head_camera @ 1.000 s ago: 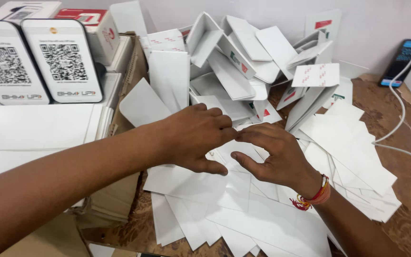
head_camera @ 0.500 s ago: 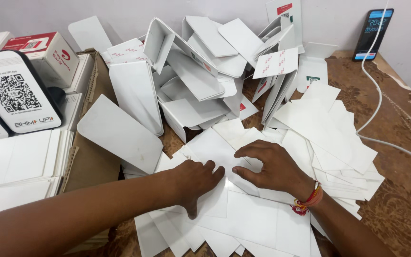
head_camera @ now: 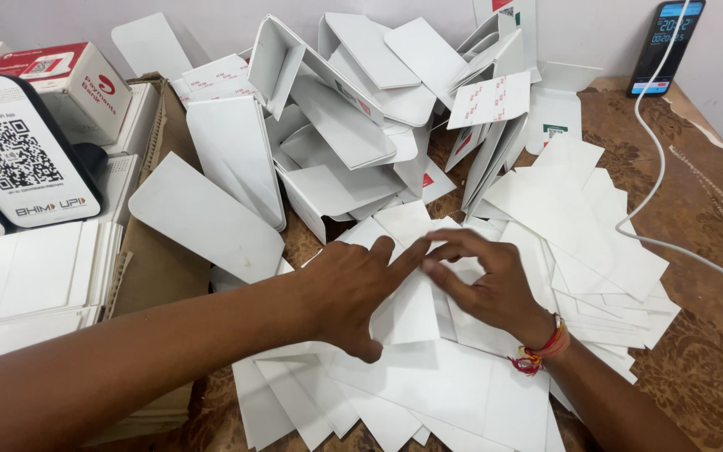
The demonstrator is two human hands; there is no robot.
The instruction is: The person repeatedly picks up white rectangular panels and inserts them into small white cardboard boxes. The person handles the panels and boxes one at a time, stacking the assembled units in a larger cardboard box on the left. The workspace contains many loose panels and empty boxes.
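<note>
Both hands rest on a spread of flat white cards [head_camera: 428, 393] at the worktop's centre. The left hand [head_camera: 349, 289] presses flat, fingers spread; the right hand [head_camera: 483, 280] pinches one card's edge, likely separating it. Folded white stands [head_camera: 336, 142] crowd twelve o'clock; a charging phone [head_camera: 665, 46] sits at two.

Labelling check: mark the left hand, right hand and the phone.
left hand [head_camera: 349, 285], head view, back of the hand.
right hand [head_camera: 491, 289], head view, back of the hand.
phone [head_camera: 665, 46], head view, middle of its screen.
</note>
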